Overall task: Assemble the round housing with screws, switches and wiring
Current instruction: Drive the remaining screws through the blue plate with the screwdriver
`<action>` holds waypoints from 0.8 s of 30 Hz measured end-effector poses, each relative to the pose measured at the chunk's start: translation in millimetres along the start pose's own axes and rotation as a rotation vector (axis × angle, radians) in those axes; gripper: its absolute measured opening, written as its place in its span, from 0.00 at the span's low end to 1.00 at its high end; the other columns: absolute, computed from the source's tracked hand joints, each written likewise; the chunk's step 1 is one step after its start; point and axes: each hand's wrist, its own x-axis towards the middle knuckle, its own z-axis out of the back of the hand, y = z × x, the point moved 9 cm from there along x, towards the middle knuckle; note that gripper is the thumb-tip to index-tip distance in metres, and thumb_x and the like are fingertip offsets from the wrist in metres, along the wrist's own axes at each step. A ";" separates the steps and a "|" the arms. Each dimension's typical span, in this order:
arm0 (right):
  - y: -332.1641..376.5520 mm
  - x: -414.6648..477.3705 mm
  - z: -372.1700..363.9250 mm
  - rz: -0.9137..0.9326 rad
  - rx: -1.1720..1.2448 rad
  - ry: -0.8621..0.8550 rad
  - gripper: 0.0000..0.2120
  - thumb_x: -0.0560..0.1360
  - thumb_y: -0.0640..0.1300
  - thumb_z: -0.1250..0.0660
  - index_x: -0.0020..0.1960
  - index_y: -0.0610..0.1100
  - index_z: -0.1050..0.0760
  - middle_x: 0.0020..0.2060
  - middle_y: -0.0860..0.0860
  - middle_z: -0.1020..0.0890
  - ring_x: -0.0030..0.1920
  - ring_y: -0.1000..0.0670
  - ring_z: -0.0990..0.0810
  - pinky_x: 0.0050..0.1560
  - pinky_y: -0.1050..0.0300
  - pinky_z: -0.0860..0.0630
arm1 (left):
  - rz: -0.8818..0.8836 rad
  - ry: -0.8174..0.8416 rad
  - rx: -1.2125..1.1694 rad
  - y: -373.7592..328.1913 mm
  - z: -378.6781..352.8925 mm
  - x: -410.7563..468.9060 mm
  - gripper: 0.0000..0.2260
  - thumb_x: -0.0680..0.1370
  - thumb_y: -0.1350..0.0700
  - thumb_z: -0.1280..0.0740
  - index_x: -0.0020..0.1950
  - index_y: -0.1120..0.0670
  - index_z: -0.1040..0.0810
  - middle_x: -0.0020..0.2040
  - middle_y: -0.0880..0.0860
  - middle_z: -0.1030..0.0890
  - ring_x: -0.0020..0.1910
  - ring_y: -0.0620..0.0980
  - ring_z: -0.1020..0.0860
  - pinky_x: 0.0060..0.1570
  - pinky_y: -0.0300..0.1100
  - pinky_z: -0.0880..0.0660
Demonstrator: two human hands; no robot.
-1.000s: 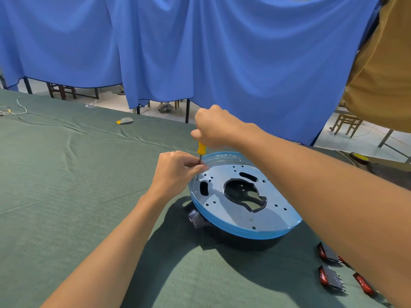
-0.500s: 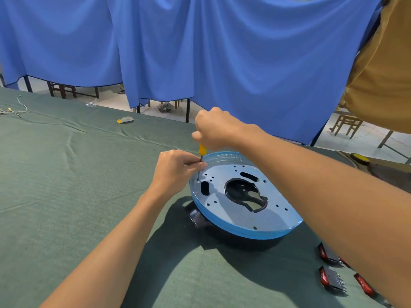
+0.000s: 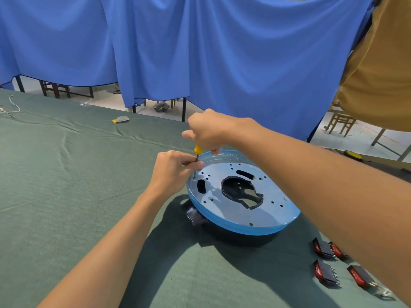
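Finds round housing (image 3: 273, 210) lying flat on green-clothed tabletop (image 3: 66, 196), right of centre; silver perforated plate uppermost, blue rim around it, dark body beneath; notes black stub (image 3: 192, 213) projecting from its near-left side.

Records right hand (image 3: 209, 130) clenched round the top of a yellow-handled screwdriver (image 3: 197, 149), held upright over the plate's far-left edge; records left hand (image 3: 173, 174) with fingers curled, pinching the metal shaft just below the handle; places the tip on a screw (image 3: 194, 177) in a hole beside the plate's left rim; cannot tell depth of screw.

Logs red-and-black switches (image 3: 325, 272) on the tabletop at near right, apart from the housing, partly hidden behind the right forearm; logs thin white wire (image 3: 11, 107) at far left; logs small grey and orange object (image 3: 121, 119) near the far edge.

Observes blue curtain (image 3: 200, 52) hanging behind the tabletop; observes ochre cloth (image 3: 382, 74) at far right.
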 end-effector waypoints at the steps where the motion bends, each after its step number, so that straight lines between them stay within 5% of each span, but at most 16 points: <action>1: 4.2 -1.2 -1.6 0.025 -0.008 0.059 0.12 0.80 0.51 0.39 0.44 0.43 0.29 0.38 0.46 0.24 0.27 0.49 0.18 0.31 0.56 0.24 | -0.003 0.027 0.005 0.8 -2.0 0.7 0.04 0.74 0.58 0.27 0.41 0.57 0.13 0.36 0.57 0.16 0.38 0.61 0.20 0.41 0.54 0.25; 3: 11.8 -3.1 2.2 0.082 -0.070 0.079 0.07 0.77 0.44 0.35 0.52 0.42 0.25 0.43 0.46 0.22 0.36 0.46 0.17 0.34 0.54 0.22 | -0.002 0.083 0.004 2.2 -5.9 1.5 0.05 0.76 0.58 0.29 0.42 0.55 0.13 0.37 0.56 0.15 0.40 0.60 0.20 0.43 0.53 0.25; 5: 11.0 -2.2 10.8 0.094 -0.098 -0.027 0.02 0.75 0.38 0.35 0.46 0.43 0.25 0.40 0.46 0.25 0.38 0.44 0.20 0.29 0.56 0.29 | 0.019 0.118 -0.010 3.6 -8.5 0.8 0.07 0.78 0.58 0.31 0.45 0.55 0.13 0.40 0.54 0.14 0.43 0.59 0.19 0.46 0.53 0.24; 9: -0.6 -3.4 11.9 0.012 -0.025 -0.175 0.18 0.80 0.47 0.38 0.34 0.46 0.39 0.33 0.48 0.33 0.29 0.47 0.28 0.27 0.58 0.37 | -0.016 -0.005 -0.032 -2.7 0.0 -2.6 0.03 0.74 0.59 0.26 0.45 0.58 0.13 0.42 0.52 0.14 0.42 0.53 0.18 0.47 0.51 0.23; 14: -1.8 0.6 8.5 -0.005 -0.041 -0.071 0.16 0.79 0.55 0.38 0.39 0.44 0.31 0.34 0.46 0.26 0.30 0.47 0.20 0.34 0.53 0.24 | -0.019 -0.018 0.001 0.3 2.8 0.1 0.03 0.71 0.59 0.24 0.40 0.58 0.13 0.36 0.59 0.16 0.39 0.61 0.20 0.43 0.55 0.24; 16: 5.3 0.1 9.2 0.058 -0.024 -0.021 0.07 0.77 0.48 0.34 0.46 0.45 0.27 0.39 0.46 0.24 0.37 0.46 0.19 0.40 0.51 0.21 | -0.021 0.003 0.000 0.8 1.4 1.2 0.02 0.72 0.59 0.25 0.41 0.58 0.13 0.36 0.58 0.16 0.40 0.61 0.20 0.44 0.54 0.24; 18: 7.4 -0.9 12.4 0.079 -0.014 -0.063 0.06 0.76 0.40 0.35 0.42 0.47 0.29 0.37 0.50 0.26 0.37 0.46 0.20 0.37 0.54 0.23 | -0.021 0.018 0.004 1.0 -0.5 0.8 0.03 0.74 0.59 0.27 0.42 0.56 0.13 0.37 0.56 0.15 0.40 0.60 0.20 0.44 0.53 0.24; 24: -5.2 1.8 8.6 -0.025 -0.026 -0.137 0.17 0.81 0.48 0.40 0.36 0.44 0.37 0.35 0.45 0.28 0.17 0.52 0.24 0.24 0.60 0.30 | -0.065 -0.048 0.013 -4.3 1.2 -2.6 0.04 0.73 0.58 0.25 0.42 0.58 0.13 0.38 0.54 0.14 0.41 0.56 0.18 0.47 0.52 0.23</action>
